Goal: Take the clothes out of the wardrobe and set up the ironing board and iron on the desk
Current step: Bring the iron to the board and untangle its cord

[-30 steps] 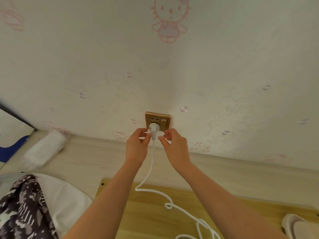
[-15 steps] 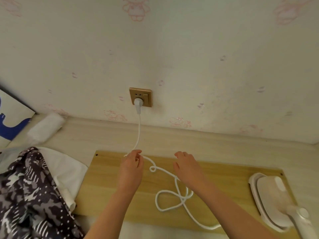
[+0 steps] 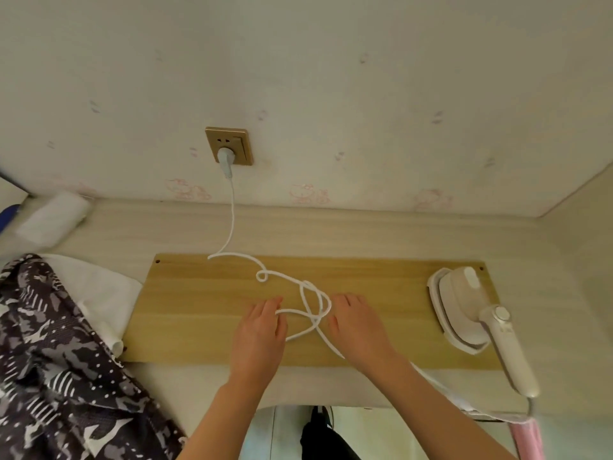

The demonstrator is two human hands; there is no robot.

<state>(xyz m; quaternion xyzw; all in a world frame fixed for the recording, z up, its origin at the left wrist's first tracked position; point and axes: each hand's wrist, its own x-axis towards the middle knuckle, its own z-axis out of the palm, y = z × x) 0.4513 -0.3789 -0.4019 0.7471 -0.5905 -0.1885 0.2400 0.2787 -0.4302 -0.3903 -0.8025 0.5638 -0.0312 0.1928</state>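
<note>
A flat wooden ironing board [image 3: 199,310] lies on the pale desk [image 3: 331,227]. The white iron [image 3: 464,313] rests at the board's right end, handle pointing toward me. Its white cord [image 3: 232,224] runs from a plug in the gold wall socket [image 3: 229,146] down onto the board, where it lies in loose loops. My left hand [image 3: 258,336] and my right hand [image 3: 360,330] hover palm-down over the board on either side of those loops, fingers spread, holding nothing. Dark patterned clothes [image 3: 56,360] lie piled at the desk's left over a white garment [image 3: 106,293].
A white roll [image 3: 54,217] lies at the back left of the desk against the wall. A side wall closes the desk on the right. Below the front edge a dark item [image 3: 321,436] and something pink [image 3: 527,439] show.
Both hands let go of the plug at the socket and drew back toward me over the board. The view tilted down, bringing the iron and the desk's front edge into sight.
</note>
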